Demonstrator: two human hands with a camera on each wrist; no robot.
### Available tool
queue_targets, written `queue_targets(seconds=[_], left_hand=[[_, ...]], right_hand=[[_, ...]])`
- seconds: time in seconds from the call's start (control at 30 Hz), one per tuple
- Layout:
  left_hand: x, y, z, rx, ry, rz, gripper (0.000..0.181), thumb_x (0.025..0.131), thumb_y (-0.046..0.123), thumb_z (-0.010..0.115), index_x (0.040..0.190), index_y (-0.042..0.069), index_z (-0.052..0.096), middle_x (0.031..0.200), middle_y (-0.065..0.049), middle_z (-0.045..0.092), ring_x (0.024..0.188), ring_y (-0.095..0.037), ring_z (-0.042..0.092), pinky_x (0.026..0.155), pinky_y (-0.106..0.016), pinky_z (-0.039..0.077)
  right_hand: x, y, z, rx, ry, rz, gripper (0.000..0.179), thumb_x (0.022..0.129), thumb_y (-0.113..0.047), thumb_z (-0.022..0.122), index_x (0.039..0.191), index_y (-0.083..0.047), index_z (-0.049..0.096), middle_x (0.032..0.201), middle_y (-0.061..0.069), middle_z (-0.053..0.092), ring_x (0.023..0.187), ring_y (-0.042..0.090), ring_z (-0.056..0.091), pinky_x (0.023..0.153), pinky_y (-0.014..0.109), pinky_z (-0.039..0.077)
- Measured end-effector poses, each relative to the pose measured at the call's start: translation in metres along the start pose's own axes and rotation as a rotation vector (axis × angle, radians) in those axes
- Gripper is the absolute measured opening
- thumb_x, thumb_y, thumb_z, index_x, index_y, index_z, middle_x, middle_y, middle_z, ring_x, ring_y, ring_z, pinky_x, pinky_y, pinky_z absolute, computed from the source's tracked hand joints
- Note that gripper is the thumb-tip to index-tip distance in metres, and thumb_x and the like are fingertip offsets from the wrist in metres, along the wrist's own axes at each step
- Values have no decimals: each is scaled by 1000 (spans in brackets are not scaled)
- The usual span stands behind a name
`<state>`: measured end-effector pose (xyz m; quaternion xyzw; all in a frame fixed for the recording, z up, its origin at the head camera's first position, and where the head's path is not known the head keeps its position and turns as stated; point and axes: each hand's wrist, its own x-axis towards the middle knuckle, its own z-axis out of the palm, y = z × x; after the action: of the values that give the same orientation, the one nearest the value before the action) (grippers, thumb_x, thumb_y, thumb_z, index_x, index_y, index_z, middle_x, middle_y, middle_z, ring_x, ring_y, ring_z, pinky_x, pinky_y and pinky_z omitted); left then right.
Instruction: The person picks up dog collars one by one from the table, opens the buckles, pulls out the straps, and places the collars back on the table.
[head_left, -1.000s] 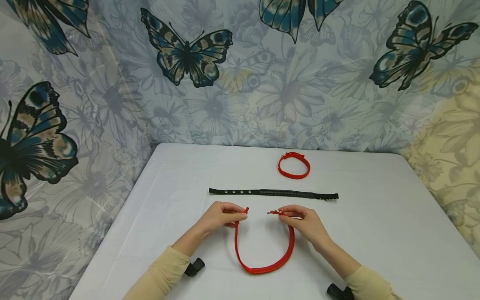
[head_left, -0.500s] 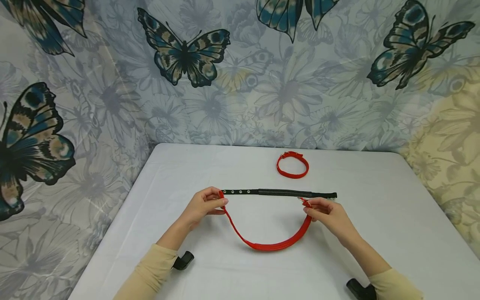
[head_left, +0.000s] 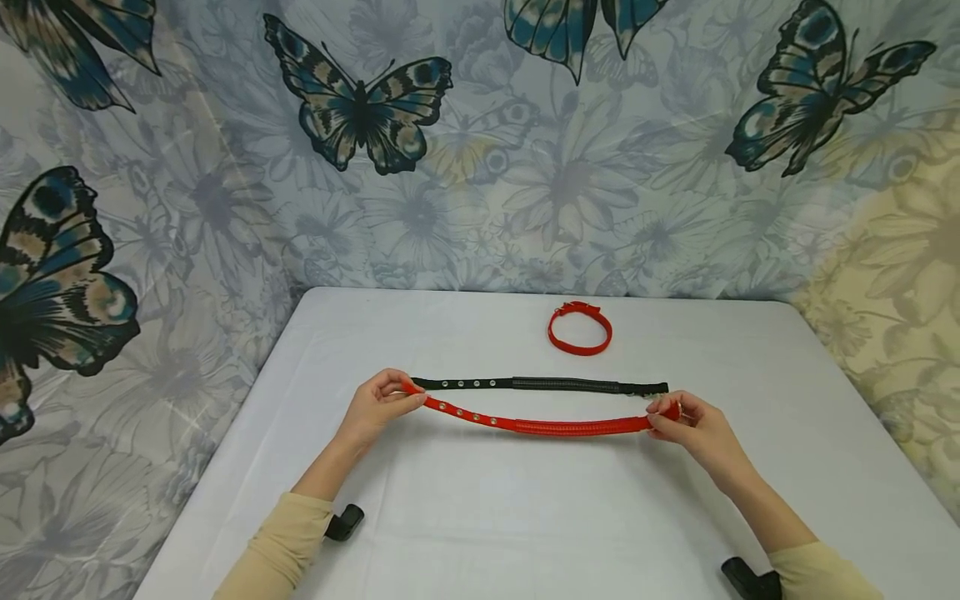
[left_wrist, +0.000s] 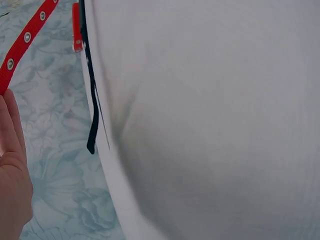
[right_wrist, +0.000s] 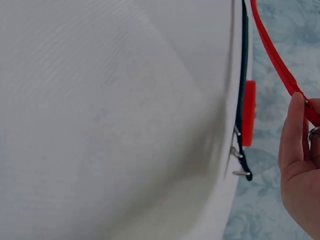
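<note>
A red pet collar [head_left: 570, 428] with metal eyelets is stretched between my two hands, sagging slightly above the table. At its eyelet end, my left hand [head_left: 375, 408] pinches the tip between thumb and fingers. My right hand [head_left: 701, 435] grips the buckle end; in the right wrist view a bit of metal hardware [right_wrist: 314, 133] shows by the fingers. Just behind it a black collar [head_left: 562, 384] of similar build lies straight on the table, eyelets to the left, hardware to the right. The left wrist view shows the red collar's eyelets [left_wrist: 27, 37] close up.
A second red collar [head_left: 581, 351], buckled into a ring, lies farther back on the white-covered table [head_left: 480, 517]. Behind the table hangs a butterfly-patterned cloth [head_left: 450, 217]. Black devices [head_left: 346, 522] are worn at both wrists.
My hands have moved apart and away from me, drawing the red collar from a deep U into a nearly straight line in front of the black one.
</note>
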<state>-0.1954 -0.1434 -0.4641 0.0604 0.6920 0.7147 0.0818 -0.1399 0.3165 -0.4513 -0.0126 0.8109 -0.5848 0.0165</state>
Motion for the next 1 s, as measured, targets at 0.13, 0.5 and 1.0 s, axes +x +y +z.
queue_targets(seconds=[0.13, 0.5, 1.0], left_hand=[[1, -5, -2, 53, -11, 14, 32, 82, 2, 77, 104, -2, 54, 98, -7, 68, 86, -15, 69, 78, -25, 52], [-1, -6, -4, 335, -30, 39, 29, 81, 6, 79, 104, 2, 63, 100, -10, 68, 87, -19, 69, 74, -25, 54], [-5, -7, -11, 987, -144, 357, 16, 77, 16, 83, 91, 16, 76, 85, 11, 67, 74, -6, 57, 66, -24, 50]], right_hand=[[3, 6, -3, -77, 27, 61, 14, 92, -14, 69, 94, -4, 59, 99, -2, 65, 84, 7, 60, 73, 23, 56], [4, 20, -7, -250, 34, 144, 36, 93, -30, 68, 110, 1, 63, 109, 10, 60, 86, 9, 54, 70, 21, 51], [-7, 24, -23, -391, 81, 200, 50, 92, -43, 66, 124, -5, 62, 115, 18, 66, 79, 9, 69, 71, 26, 49]])
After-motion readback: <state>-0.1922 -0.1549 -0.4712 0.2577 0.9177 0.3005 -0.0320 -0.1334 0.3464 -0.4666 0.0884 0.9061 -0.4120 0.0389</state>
